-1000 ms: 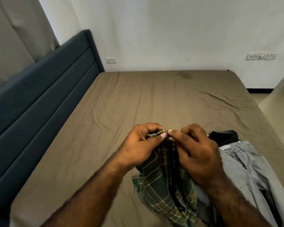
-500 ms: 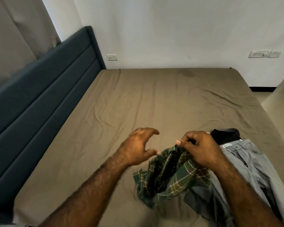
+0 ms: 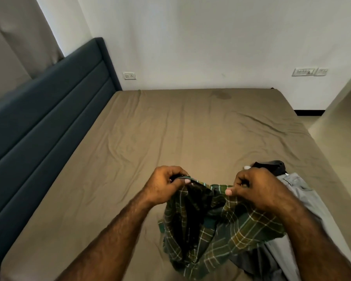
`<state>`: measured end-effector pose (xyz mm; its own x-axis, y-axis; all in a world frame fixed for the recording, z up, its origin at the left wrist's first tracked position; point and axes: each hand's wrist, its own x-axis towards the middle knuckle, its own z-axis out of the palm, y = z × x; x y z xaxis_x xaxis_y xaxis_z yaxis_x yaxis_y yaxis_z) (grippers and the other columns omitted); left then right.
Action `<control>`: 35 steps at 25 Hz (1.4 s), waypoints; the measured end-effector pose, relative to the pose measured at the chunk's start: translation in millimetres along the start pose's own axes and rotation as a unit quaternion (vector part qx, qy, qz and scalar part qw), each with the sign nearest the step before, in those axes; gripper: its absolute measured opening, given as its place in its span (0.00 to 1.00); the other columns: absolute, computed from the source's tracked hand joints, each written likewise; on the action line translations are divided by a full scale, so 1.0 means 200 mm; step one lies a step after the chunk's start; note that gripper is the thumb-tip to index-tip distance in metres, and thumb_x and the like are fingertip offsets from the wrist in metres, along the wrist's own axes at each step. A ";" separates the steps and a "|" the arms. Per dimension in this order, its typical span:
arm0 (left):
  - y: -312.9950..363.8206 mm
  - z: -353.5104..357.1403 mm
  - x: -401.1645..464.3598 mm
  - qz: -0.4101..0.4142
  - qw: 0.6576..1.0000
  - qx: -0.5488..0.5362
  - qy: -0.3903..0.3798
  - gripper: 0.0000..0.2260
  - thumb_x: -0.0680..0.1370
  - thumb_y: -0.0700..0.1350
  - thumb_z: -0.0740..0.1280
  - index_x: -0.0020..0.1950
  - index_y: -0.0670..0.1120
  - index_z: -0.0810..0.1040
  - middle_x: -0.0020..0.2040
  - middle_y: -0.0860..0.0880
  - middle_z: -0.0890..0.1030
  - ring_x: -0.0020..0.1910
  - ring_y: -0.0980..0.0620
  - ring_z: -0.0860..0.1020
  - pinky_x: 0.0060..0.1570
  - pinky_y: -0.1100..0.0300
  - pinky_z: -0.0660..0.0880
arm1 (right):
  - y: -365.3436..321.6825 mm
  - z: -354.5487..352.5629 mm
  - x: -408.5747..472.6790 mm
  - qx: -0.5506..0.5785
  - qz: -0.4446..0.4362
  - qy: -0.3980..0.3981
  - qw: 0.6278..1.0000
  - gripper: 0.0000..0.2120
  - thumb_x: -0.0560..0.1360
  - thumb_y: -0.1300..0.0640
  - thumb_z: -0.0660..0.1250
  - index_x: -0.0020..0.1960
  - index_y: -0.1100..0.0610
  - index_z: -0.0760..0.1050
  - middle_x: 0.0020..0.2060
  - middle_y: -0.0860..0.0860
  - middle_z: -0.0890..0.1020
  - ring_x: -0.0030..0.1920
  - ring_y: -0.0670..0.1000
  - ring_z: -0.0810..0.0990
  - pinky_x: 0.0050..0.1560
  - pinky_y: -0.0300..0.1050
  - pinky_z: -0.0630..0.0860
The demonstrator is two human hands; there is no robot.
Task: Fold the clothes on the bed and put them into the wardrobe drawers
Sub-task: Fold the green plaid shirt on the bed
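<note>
A green plaid cloth hangs bunched over the near part of the bed. My left hand pinches its top edge on the left. My right hand pinches the same edge on the right, and the edge stretches between the two hands. Grey trousers lie on the bed to the right, partly under my right forearm. A black garment lies just beyond my right hand.
A brown sheet covers the bed, wrinkled and bare across the middle and far side. A dark blue headboard runs along the left. A white wall stands behind the bed, with tiled floor at the right.
My left hand, which had let go of the cloth, now pinches its top edge again. Both hands have moved apart, spreading the edge between them.
</note>
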<state>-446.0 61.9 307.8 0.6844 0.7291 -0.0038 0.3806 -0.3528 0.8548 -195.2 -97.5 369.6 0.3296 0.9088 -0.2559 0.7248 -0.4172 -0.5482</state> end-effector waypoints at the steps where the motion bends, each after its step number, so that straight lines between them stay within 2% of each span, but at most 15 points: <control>1: 0.00 -0.03 -0.01 0.016 0.999 0.037 0.006 0.03 0.78 0.42 0.75 0.50 0.49 0.87 0.44 0.54 0.87 0.45 0.55 0.85 0.50 0.49 0.83 | 0.02 0.00 0.00 -0.022 0.007 -0.042 0.999 0.11 0.72 0.43 0.79 0.40 0.48 0.82 0.38 0.45 0.85 0.41 0.44 0.83 0.45 0.47 0.81; 3: 0.00 -0.08 -0.03 0.067 0.988 0.133 0.039 0.06 0.77 0.43 0.74 0.52 0.51 0.87 0.46 0.58 0.85 0.47 0.60 0.83 0.50 0.53 0.82 | 0.02 0.01 0.00 -0.076 0.008 -0.091 0.993 0.08 0.75 0.48 0.78 0.41 0.47 0.81 0.39 0.45 0.84 0.43 0.44 0.83 0.47 0.46 0.82; 6: 0.01 -0.07 -0.07 0.131 0.974 0.126 0.133 0.08 0.75 0.39 0.76 0.53 0.50 0.87 0.47 0.59 0.85 0.47 0.61 0.83 0.48 0.58 0.81 | 0.01 0.02 0.02 -0.093 0.008 -0.032 0.995 0.12 0.75 0.48 0.77 0.36 0.49 0.78 0.36 0.47 0.83 0.43 0.49 0.84 0.41 0.45 0.78; 8: 0.03 -0.05 -0.08 0.135 0.969 0.076 0.192 0.10 0.75 0.37 0.77 0.53 0.48 0.87 0.46 0.59 0.85 0.45 0.60 0.84 0.47 0.62 0.80 | -0.03 0.01 0.03 0.033 0.024 0.015 0.999 0.15 0.73 0.46 0.79 0.35 0.53 0.81 0.32 0.51 0.85 0.38 0.52 0.85 0.40 0.48 0.81; 11: 0.05 -0.09 -0.09 0.127 0.964 0.068 0.224 0.06 0.79 0.40 0.74 0.53 0.49 0.84 0.43 0.58 0.83 0.41 0.56 0.83 0.43 0.62 0.79 | -0.08 -0.06 0.01 0.312 0.041 -0.020 0.949 0.10 0.75 0.55 0.77 0.42 0.62 0.84 0.35 0.57 0.86 0.33 0.54 0.84 0.36 0.45 0.81; 14: 0.06 -0.16 -0.07 0.114 0.958 0.135 0.224 0.04 0.81 0.42 0.68 0.53 0.51 0.77 0.42 0.58 0.79 0.39 0.58 0.78 0.39 0.60 0.74 | -0.07 -0.13 0.00 0.390 0.040 -0.063 0.918 0.06 0.77 0.61 0.73 0.45 0.64 0.84 0.36 0.61 0.84 0.31 0.52 0.80 0.31 0.41 0.77; 16: 0.07 -0.17 -0.06 0.103 0.960 0.141 0.219 0.05 0.83 0.40 0.66 0.53 0.50 0.74 0.41 0.57 0.77 0.37 0.58 0.75 0.38 0.62 0.70 | -0.06 -0.14 0.01 0.389 0.051 -0.056 0.918 0.09 0.75 0.59 0.75 0.46 0.66 0.83 0.36 0.63 0.84 0.29 0.54 0.79 0.30 0.43 0.77; 19: 0.07 -0.16 -0.04 0.070 0.977 0.052 0.195 0.06 0.83 0.37 0.65 0.53 0.48 0.76 0.40 0.56 0.80 0.38 0.58 0.78 0.40 0.65 0.74 | -0.03 -0.13 0.02 0.388 0.058 -0.043 0.919 0.18 0.72 0.54 0.76 0.47 0.71 0.80 0.35 0.63 0.83 0.30 0.56 0.78 0.33 0.47 0.77; 22: 0.04 -0.18 -0.03 0.066 0.991 -0.007 0.119 0.05 0.82 0.42 0.65 0.53 0.49 0.81 0.45 0.54 0.84 0.44 0.55 0.82 0.45 0.60 0.79 | -0.03 -0.13 0.00 0.465 0.059 -0.058 0.881 0.11 0.78 0.61 0.70 0.50 0.71 0.79 0.35 0.62 0.82 0.28 0.53 0.79 0.26 0.43 0.77; 24: 0.04 -0.21 -0.05 0.110 0.992 0.036 0.053 0.03 0.82 0.44 0.70 0.53 0.48 0.83 0.46 0.54 0.84 0.46 0.53 0.83 0.46 0.60 0.79 | -0.04 -0.14 -0.02 0.436 0.057 -0.067 0.896 0.06 0.79 0.64 0.70 0.50 0.68 0.82 0.38 0.62 0.85 0.30 0.54 0.83 0.28 0.43 0.79; 26: 0.06 -0.22 -0.06 0.167 0.980 0.112 0.015 0.03 0.80 0.44 0.75 0.52 0.48 0.84 0.46 0.55 0.82 0.47 0.54 0.82 0.46 0.60 0.78 | -0.02 -0.12 -0.02 0.320 0.050 -0.047 0.945 0.03 0.77 0.62 0.74 0.47 0.62 0.85 0.37 0.57 0.87 0.33 0.54 0.86 0.31 0.44 0.81; 28: 0.08 -0.21 -0.06 0.201 0.968 0.145 0.044 0.06 0.77 0.40 0.77 0.52 0.48 0.85 0.46 0.56 0.82 0.47 0.55 0.81 0.46 0.58 0.78 | 0.00 -0.09 0.00 0.226 0.040 0.016 0.973 0.03 0.76 0.59 0.77 0.43 0.56 0.86 0.37 0.53 0.88 0.36 0.54 0.87 0.38 0.52 0.85; 31: 0.14 -0.18 -0.09 0.266 0.936 0.195 0.121 0.13 0.73 0.32 0.74 0.54 0.45 0.86 0.49 0.53 0.84 0.51 0.53 0.82 0.53 0.52 0.79 | -0.06 -0.06 -0.02 0.269 -0.010 0.065 0.961 0.05 0.75 0.59 0.77 0.41 0.55 0.86 0.38 0.54 0.87 0.39 0.58 0.87 0.46 0.63 0.85; 33: 0.21 -0.13 -0.11 0.326 0.905 0.226 0.154 0.14 0.73 0.30 0.67 0.55 0.39 0.84 0.52 0.47 0.84 0.52 0.47 0.82 0.54 0.51 0.79 | -0.15 -0.01 -0.04 0.362 -0.053 0.061 0.929 0.05 0.75 0.63 0.76 0.40 0.59 0.85 0.36 0.57 0.85 0.35 0.58 0.83 0.40 0.57 0.83; 35: 0.28 -0.06 -0.15 0.364 0.882 0.235 0.186 0.13 0.76 0.30 0.61 0.54 0.36 0.83 0.52 0.42 0.84 0.48 0.43 0.80 0.51 0.51 0.78 | -0.27 0.05 -0.08 0.447 -0.076 0.060 0.890 0.06 0.77 0.64 0.74 0.41 0.61 0.84 0.31 0.58 0.81 0.29 0.55 0.74 0.29 0.44 0.72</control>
<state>-452.5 27.8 361.2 0.6358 0.3199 0.7024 0.1994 -0.9473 0.2509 -245.0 -89.2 394.8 0.3698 0.9266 -0.0680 0.0143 -0.0789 -0.9968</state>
